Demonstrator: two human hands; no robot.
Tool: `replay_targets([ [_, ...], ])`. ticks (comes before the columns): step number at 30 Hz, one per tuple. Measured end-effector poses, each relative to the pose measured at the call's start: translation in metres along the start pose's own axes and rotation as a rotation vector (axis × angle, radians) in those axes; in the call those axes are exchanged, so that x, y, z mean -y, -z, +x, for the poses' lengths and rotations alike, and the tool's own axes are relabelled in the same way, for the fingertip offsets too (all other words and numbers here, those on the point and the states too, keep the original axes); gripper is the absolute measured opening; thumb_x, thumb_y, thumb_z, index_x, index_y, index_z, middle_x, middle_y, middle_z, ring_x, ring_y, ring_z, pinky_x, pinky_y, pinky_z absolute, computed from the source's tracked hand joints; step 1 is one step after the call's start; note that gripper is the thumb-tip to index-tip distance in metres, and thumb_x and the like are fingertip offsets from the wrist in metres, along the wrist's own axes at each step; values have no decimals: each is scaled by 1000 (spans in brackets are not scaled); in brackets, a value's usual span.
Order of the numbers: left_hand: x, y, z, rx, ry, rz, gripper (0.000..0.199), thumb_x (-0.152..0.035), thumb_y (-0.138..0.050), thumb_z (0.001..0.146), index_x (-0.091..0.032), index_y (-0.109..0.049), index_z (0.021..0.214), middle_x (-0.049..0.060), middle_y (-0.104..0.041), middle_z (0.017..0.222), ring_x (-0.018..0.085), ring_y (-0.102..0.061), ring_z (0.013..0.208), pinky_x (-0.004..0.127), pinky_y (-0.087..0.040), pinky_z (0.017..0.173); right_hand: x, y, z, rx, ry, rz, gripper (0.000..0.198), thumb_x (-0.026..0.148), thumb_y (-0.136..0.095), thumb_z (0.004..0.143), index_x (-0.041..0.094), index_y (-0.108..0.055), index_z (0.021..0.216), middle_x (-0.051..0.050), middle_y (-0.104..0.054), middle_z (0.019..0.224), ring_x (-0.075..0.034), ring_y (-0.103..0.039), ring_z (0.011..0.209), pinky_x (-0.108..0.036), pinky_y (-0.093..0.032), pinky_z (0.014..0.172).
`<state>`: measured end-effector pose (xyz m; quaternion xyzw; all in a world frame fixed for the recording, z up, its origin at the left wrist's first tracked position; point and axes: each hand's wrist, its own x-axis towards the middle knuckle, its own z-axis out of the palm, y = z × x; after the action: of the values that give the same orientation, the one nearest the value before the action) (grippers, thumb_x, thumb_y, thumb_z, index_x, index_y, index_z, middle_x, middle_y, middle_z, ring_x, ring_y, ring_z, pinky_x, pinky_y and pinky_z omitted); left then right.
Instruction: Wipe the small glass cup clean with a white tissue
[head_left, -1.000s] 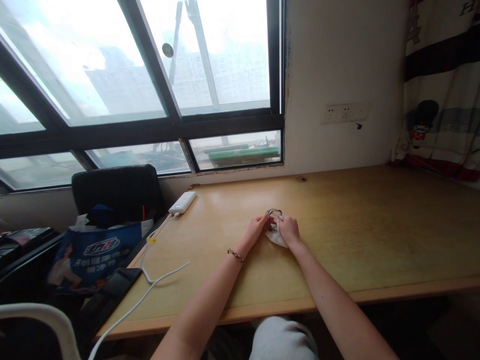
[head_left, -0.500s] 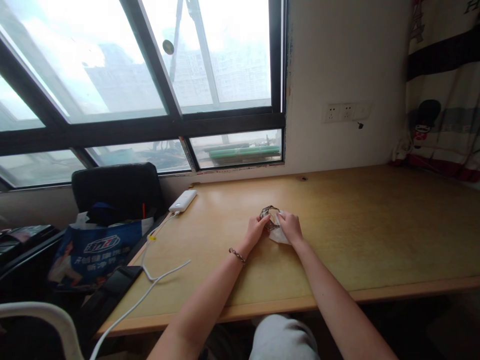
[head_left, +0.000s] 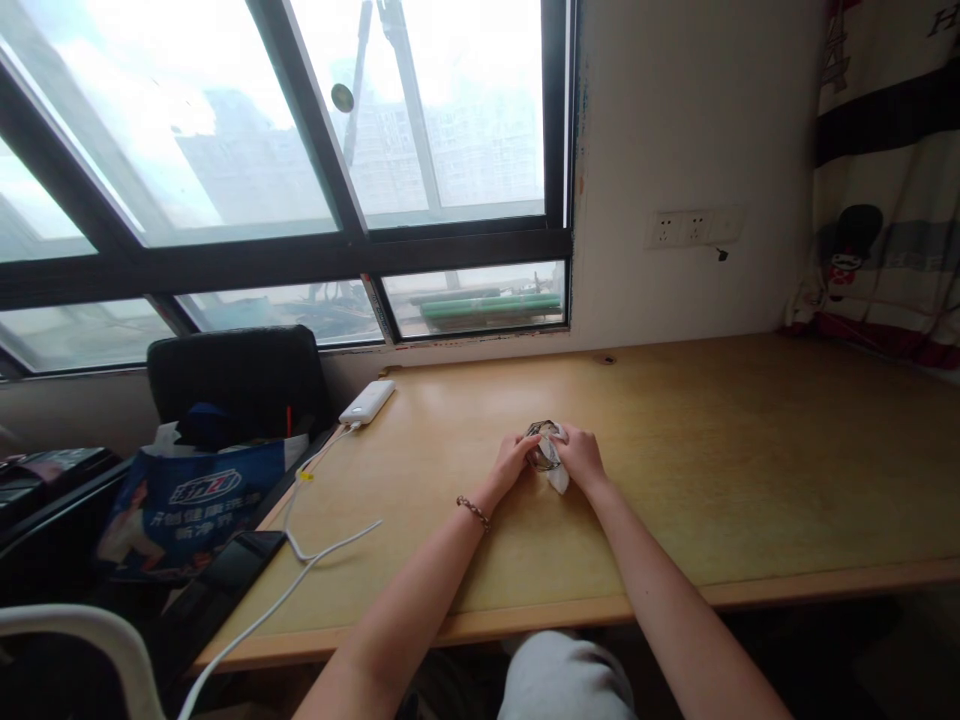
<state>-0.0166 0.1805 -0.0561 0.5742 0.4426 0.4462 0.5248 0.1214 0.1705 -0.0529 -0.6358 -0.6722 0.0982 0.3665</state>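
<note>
A looped, dark and silvery metal band, which looks like a wristwatch, is held up just over the desk. My left hand grips its left side, thumb on top and fingers curled beneath. My right hand is closed on a crumpled white tissue and presses it against the inner right side of the loop. Part of the tissue hangs down below the band. The fingers of both hands hide much of the watch, and its dial cannot be made out.
On the desk's left side lie a white power bank and a white cable. A dark phone-like slab rests at the left edge. Beyond it are a blue printed bag and a black chair.
The watch has turned and dropped slightly between my hands. The tissue has gone from spread under the right hand to bunched inside the loop, with a narrow end hanging down.
</note>
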Motion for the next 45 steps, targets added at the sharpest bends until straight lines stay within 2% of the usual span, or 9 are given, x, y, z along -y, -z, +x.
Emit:
replay_targets([
  [11,-1,0,-6,35,-36,53,39,-47,-51,67,-13,-50,47,-2,-41,36,8,-37,32,21,-26,36,-3,0,1,-24,38,118,35,46,-47,76,17,-63,66,-5,-63,62,-13,-52,57,-21,-32,54],
  [16,-1,-2,-7,-58,-144,93,39,-47,-56,65,-11,-54,50,1,-50,43,10,-44,40,21,-31,41,-9,-14,3,93,-198,420,48,57,-45,72,13,-62,62,-3,-59,54,-14,-53,54,-21,-35,50],
  [21,-1,0,-7,-156,-371,315,29,-42,-59,66,-13,-61,63,2,-58,62,15,-51,61,23,-37,57,-5,-20,2,297,-399,933,56,58,-39,75,7,-62,83,-11,-65,73,-18,-60,65,-25,-43,56],
  [23,-1,0,-6,-133,-426,359,26,-39,-57,68,-14,-63,73,4,-61,71,18,-53,69,25,-39,65,-4,-18,3,220,-410,855,50,52,-38,78,8,-62,85,-11,-65,77,-19,-61,69,-26,-44,59],
  [28,-3,-6,-7,-100,-534,519,39,-35,-60,67,-17,-58,101,7,-60,87,18,-52,77,27,-40,70,-6,-3,2,-170,-202,164,29,29,-38,82,14,-58,97,-10,-64,81,-19,-59,74,-25,-39,64],
  [34,1,-11,-9,-198,-533,603,40,-33,-56,71,-17,-49,107,1,-58,71,9,-48,53,22,-40,55,-3,9,-7,-235,60,-113,27,20,-39,83,19,-53,106,-8,-63,85,-16,-57,74,-21,-35,62],
  [38,5,-12,-8,-212,-551,516,33,-32,-57,72,-16,-47,98,0,-57,68,9,-50,54,20,-42,54,-7,2,-2,-285,9,118,26,26,-42,80,16,-58,98,-8,-64,83,-17,-56,73,-23,-36,63],
  [42,8,-14,-6,-184,-576,402,38,-32,-62,68,-17,-44,98,2,-58,73,10,-55,61,23,-46,60,-13,-15,6,-122,-257,642,39,44,-43,75,11,-63,78,-7,-63,67,-17,-55,60,-24,-38,53],
  [45,11,-15,-2,-153,-587,313,43,-30,-63,67,-17,-41,101,4,-59,82,11,-57,67,23,-47,62,-14,-24,10,-21,-270,1007,42,46,-45,72,10,-61,86,-7,-64,76,-16,-57,64,-23,-40,55],
])
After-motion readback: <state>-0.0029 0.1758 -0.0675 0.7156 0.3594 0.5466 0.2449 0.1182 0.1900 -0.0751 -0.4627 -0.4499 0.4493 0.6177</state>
